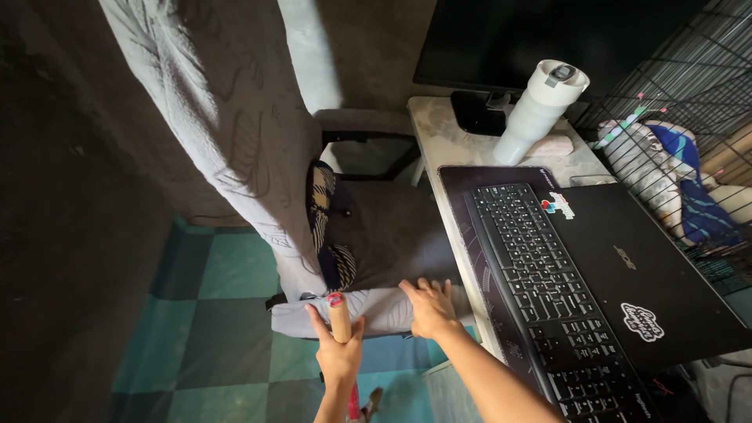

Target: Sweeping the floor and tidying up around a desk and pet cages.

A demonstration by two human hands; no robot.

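Centrally, the wooden handle, tipped with a red end, stands upright in the left hand, whose fingers are wrapped closed around it just in front of the chair seat's front edge. The right hand lies open and flat, fingers spread, on the grey cover at the front rim of the chair, holding nothing. A patterned cushion leans against the draped chair back. To the right, the table edge runs close beside the seat, leaving only a narrow gap. On it lie a black keyboard, a closed black laptop, a white tumbler and a monitor base. A wire cage bounds the far right. Open teal checkered floor extends to the left.
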